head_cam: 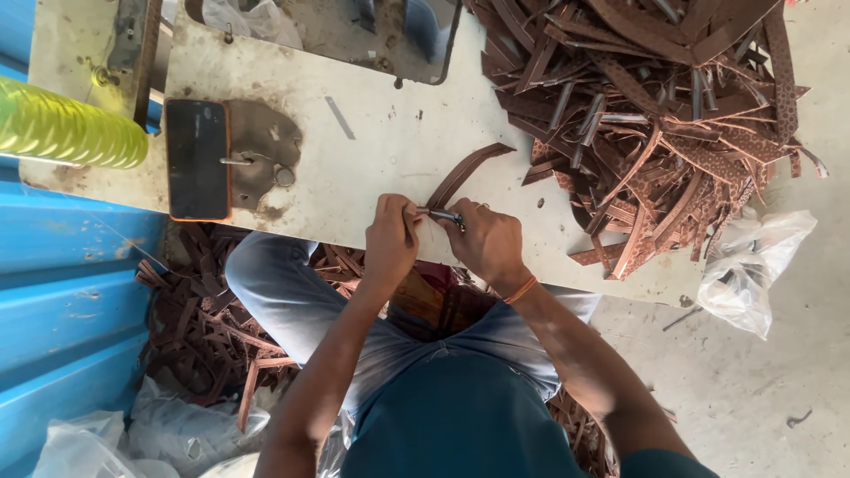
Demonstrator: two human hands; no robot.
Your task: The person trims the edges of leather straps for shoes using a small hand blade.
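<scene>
My left hand [390, 237] and my right hand [489, 243] meet at the near edge of a worn white table [381, 133]. Between them is the near end of a curved brown leather strap [465, 170] that runs away to the upper right. The left fingers pinch the strap's end. The right hand, with an orange thread at the wrist, grips a small metal tool [444, 215] pressed against that same end. The fingers hide the exact point of contact.
A big heap of brown leather straps [655, 115] covers the table's right side. A black phone in an orange case [197, 159] lies at left, beside a yellow-green bottle [62, 128]. A plastic bag [753, 261] hangs off the right corner. More straps [204, 327] litter the floor by a blue corrugated sheet [62, 301].
</scene>
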